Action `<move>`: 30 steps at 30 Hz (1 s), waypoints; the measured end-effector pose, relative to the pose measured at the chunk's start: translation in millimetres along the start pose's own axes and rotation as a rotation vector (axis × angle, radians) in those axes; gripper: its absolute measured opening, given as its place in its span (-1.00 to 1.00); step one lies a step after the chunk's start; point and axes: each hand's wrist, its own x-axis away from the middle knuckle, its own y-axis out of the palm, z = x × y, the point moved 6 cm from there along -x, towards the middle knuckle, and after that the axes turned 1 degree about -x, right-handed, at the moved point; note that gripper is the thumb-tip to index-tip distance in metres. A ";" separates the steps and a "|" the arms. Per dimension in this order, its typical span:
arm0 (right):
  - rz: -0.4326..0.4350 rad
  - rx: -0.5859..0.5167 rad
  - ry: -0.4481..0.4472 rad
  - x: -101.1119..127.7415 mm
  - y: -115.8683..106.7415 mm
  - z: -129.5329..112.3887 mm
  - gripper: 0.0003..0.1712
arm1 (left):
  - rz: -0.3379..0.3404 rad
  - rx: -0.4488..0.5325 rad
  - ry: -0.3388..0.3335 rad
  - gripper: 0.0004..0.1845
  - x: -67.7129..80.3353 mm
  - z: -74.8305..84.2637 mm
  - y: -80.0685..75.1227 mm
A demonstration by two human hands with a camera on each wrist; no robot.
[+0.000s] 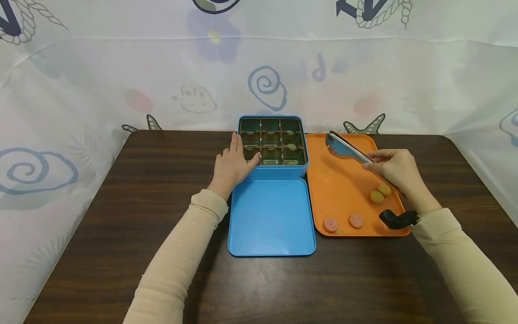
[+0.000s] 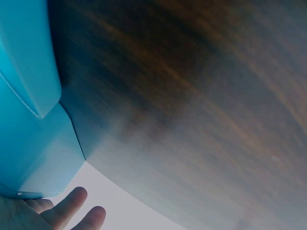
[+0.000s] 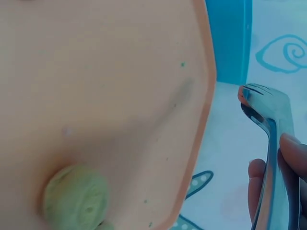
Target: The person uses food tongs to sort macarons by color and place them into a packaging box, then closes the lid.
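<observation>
- Left hand point(image 1: 232, 164): fingers straight, laid flat against the left wall of the blue tin point(image 1: 272, 170), fingertips reaching over its left rim. Holds nothing. In the left wrist view only the palm edge and two fingers point(image 2: 67, 208) show, below the tin's blue wall point(image 2: 29, 143).
- Right hand point(image 1: 398, 173): fingers curled round the metal tongs point(image 1: 348, 150), gripping them at mid-length above the right part of the orange tray point(image 1: 336, 189). The tong tips point toward the tray's far left corner, near the tin. Right wrist view: tong head point(image 3: 268, 108) beyond the tray's edge point(image 3: 204, 96), fingers point(image 3: 290, 158) pressed on the handle; whether the tips are apart or together cannot be told.
- Blue tin: stands at the far edge of the table point(image 1: 101, 225), centre; nine dark compartments in three rows. A small green piece point(image 1: 291, 146) lies in the right compartment of the middle row; another pale piece seems to sit in the far right one, too small to tell.
- Blue lid point(image 1: 271, 218): lies flat, just in front of the tin, touching it.
- Orange tray: just right of tin and lid. Two green-yellow round sweets point(image 1: 380, 193) near its right edge, touching each other; two pink round sweets point(image 1: 343, 222) along its near edge, apart.
- Black wrist-mounted device point(image 1: 396, 219): over the tray's near right corner.
</observation>
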 end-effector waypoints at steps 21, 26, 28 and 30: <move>0.032 -0.238 -0.093 -37.2 35.4 -78.0 -0.54 | 0.002 0.008 -0.001 -0.05 0.2 0.3 -0.8; 0.000 -0.274 -0.055 -49.7 50.3 -94.9 -0.55 | -0.010 0.020 -0.008 -0.05 0.6 0.2 -0.3; -0.009 -0.284 -0.035 -54.6 55.8 -99.1 -0.55 | -0.013 0.021 -0.008 -0.05 0.8 0.2 -0.1; -0.018 -0.285 -0.023 -59.0 61.0 -102.4 -0.55 | -0.013 0.017 -0.005 -0.05 1.2 0.5 -0.1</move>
